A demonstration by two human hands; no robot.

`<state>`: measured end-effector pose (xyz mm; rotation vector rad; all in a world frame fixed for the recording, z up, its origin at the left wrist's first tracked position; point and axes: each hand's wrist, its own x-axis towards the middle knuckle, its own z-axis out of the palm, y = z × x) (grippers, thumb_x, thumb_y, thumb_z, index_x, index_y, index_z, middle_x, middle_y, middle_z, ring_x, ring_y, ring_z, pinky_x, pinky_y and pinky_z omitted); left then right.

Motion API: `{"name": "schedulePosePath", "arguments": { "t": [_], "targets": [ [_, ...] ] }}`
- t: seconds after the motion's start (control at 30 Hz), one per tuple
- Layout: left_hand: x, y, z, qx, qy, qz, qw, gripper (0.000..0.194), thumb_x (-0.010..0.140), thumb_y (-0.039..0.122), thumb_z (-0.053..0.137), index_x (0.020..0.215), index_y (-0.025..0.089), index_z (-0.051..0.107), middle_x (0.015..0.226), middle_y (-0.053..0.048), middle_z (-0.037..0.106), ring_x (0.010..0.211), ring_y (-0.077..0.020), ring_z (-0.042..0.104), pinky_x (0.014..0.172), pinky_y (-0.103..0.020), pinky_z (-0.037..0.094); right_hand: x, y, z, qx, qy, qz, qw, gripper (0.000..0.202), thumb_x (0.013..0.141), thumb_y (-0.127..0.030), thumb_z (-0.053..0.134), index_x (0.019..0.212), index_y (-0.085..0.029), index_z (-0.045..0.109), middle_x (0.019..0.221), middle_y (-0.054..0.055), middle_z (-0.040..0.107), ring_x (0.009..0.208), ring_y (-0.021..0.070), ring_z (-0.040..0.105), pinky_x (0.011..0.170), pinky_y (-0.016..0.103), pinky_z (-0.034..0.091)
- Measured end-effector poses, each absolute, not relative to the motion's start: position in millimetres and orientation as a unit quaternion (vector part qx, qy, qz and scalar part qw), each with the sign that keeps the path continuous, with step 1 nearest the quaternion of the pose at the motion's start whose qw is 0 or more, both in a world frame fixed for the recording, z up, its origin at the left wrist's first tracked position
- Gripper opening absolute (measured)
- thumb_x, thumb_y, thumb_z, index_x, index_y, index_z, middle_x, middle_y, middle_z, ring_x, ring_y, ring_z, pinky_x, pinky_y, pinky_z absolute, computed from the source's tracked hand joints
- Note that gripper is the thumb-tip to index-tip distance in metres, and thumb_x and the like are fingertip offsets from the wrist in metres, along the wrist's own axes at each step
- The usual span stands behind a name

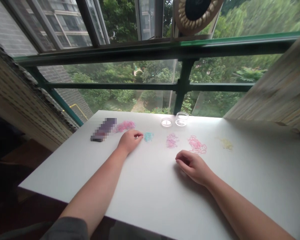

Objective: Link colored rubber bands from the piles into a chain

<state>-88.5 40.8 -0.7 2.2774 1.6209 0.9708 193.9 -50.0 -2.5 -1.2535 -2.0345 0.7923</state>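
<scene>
Head view: I'm seeing the left hand (129, 141) nearly pinching, a stringy turquoise pile (148, 136) at its three o'clock, apparently colour-separated; right hand (193, 165) half-curling; both holds unclear.

The head camera looks forward and down across the white table (145, 190).

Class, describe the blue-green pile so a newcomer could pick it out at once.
On the white table, find the person's left hand. Just right of that hand lies the small blue-green pile. It alone has that colour, with a bright pink pile to its left and a pale purple pile to its right.
</scene>
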Motion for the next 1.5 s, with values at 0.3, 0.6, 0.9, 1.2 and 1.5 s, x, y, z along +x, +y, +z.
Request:
{"name": "schedulePosePath", "arguments": {
  "t": [0.3,0.6,0.9,1.2,1.5],
  "targets": [
    [-80,44,-10,0.759,0.565,0.315,0.073,0.016,0.074,0.025,0.058,0.082,0.02,0.071,0.081,-0.004,0.069,0.072,-0.017,0.061,0.071,-0.029,0.049,194,-49,-4,-0.476,-0.768,0.307,0.299,0.008,0.081,-0.023,0.048,0.076,-0.02,0.054,0.064,-0.001,0.056,0.058,0.0132,0.05,0.055,0.026,0.038],
    [-73,46,-11,0.77,0.557,0.305,0.058,0.018,0.075,0.023,0.058,0.086,0.02,0.072,0.083,-0.005,0.07,0.075,-0.0181,0.062,0.075,-0.03,0.049,194,-48,-3,-0.473,-0.769,0.303,0.305,0.008,0.08,-0.021,0.049,0.075,-0.02,0.054,0.063,-0.001,0.056,0.056,0.0126,0.049,0.054,0.025,0.038],
    [-76,47,-13,0.771,0.562,0.296,0.041,0.023,0.079,0.024,0.054,0.094,0.02,0.071,0.087,-0.006,0.069,0.082,-0.0198,0.061,0.08,-0.032,0.048,194,-48,-3,-0.475,-0.766,0.306,0.306,0.008,0.08,-0.022,0.049,0.074,-0.02,0.054,0.063,-0.001,0.056,0.057,0.0127,0.049,0.054,0.025,0.037],
    [-76,48,-16,0.776,0.555,0.297,0.041,0.03,0.078,0.02,0.055,0.105,0.018,0.067,0.093,-0.008,0.067,0.087,-0.0204,0.06,0.085,-0.034,0.047,193,-49,-3,-0.481,-0.766,0.304,0.298,0.01,0.082,-0.024,0.047,0.075,-0.02,0.053,0.064,-0.001,0.056,0.057,0.0131,0.049,0.055,0.026,0.038],
    [-74,46,-15,0.793,0.532,0.294,0.038,0.037,0.077,0.014,0.053,0.113,0.018,0.063,0.095,-0.008,0.062,0.092,-0.0206,0.056,0.09,-0.036,0.043,194,-49,-3,-0.48,-0.767,0.307,0.295,0.01,0.082,-0.024,0.048,0.074,-0.019,0.053,0.064,-0.001,0.054,0.058,0.0126,0.049,0.056,0.025,0.038]
  ]
}}
